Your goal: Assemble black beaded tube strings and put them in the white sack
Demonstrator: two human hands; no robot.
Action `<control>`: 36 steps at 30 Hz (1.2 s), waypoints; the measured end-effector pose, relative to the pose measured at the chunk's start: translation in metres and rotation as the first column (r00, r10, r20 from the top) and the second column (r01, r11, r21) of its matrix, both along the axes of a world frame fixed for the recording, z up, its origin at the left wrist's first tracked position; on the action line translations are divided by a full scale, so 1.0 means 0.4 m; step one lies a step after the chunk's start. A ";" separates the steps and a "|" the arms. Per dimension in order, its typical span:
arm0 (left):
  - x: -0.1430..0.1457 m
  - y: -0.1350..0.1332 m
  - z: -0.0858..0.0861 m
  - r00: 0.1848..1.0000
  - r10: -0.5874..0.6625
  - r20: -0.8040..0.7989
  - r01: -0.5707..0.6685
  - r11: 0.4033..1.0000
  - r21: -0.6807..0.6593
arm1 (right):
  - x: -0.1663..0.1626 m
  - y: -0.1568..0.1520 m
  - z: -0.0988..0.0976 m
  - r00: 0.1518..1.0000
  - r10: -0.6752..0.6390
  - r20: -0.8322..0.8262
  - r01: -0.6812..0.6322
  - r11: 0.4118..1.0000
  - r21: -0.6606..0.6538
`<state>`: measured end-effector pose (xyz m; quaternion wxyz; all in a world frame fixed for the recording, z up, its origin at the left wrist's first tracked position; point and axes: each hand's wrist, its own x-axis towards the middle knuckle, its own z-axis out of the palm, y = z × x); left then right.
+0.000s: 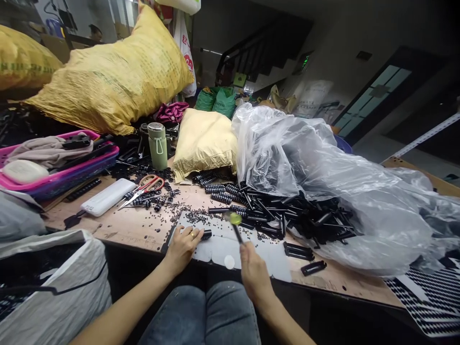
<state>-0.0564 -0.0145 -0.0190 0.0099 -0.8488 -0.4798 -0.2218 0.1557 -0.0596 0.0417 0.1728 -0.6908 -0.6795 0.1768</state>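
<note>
My left hand (184,245) rests on a white sheet (251,251) at the table's front edge, fingers closed on a short black tube (206,234); a ring shows on one finger. My right hand (253,268) grips a small hammer (235,226) by its dark handle, its yellow-green head raised and blurred above the sheet, just right of the tube. Tiny black beads (196,218) lie scattered in front of my left hand. A big heap of black tubes (287,215) spills from a clear plastic bag (323,163) to the right.
Red-handled scissors (145,188), a white power bank (108,196) and a green flask (157,145) lie left of centre. A pink basket (59,177) sits at far left, yellow sacks (115,76) behind. Loose black clips (298,250) lie near the front edge.
</note>
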 end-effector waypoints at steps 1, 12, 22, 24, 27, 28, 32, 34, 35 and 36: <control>0.003 -0.003 0.000 1.000 0.008 -0.022 -0.008 1.000 -0.002 | -0.005 -0.006 -0.008 0.999 0.022 0.038 -0.020 0.999 -0.048; 0.121 -0.041 -0.017 0.997 0.065 -0.032 -0.068 0.993 -0.096 | -0.128 -0.002 0.126 0.951 0.181 -0.250 -0.153 0.980 0.125; 0.125 0.023 0.009 0.986 0.164 -0.033 -0.168 0.974 -0.153 | -0.103 0.040 0.012 0.972 0.223 0.073 -0.219 0.974 -0.058; 0.091 0.034 0.042 0.967 0.252 -0.024 -0.253 0.956 -0.146 | -0.064 0.063 0.016 0.988 0.154 -0.014 -0.154 0.988 -0.010; 0.024 0.012 0.098 0.920 0.391 -0.015 -0.391 0.919 -0.042 | -0.026 0.084 0.010 0.975 0.148 -0.163 -0.152 0.988 -0.012; 0.008 0.001 0.114 0.903 0.430 -0.005 -0.430 0.903 0.003 | -0.023 0.085 0.009 0.965 0.149 -0.216 -0.158 0.987 -0.025; 0.035 -0.005 0.128 0.935 0.355 -0.014 -0.353 0.933 0.061 | -0.041 0.064 0.024 0.913 0.104 -0.394 -0.151 0.984 -0.092; 0.100 0.010 0.099 0.970 0.243 -0.024 -0.243 0.970 0.006 | -0.049 0.053 0.041 0.906 0.100 -0.411 -0.147 0.985 -0.086; 0.137 0.016 0.080 0.979 0.204 -0.019 -0.205 0.978 -0.025 | -0.050 0.047 0.050 0.912 0.111 -0.394 -0.152 0.986 -0.074; 0.172 0.019 0.060 0.984 0.180 -0.008 -0.180 0.982 -0.051 | -0.048 0.041 0.057 0.924 0.128 -0.361 -0.162 0.985 -0.063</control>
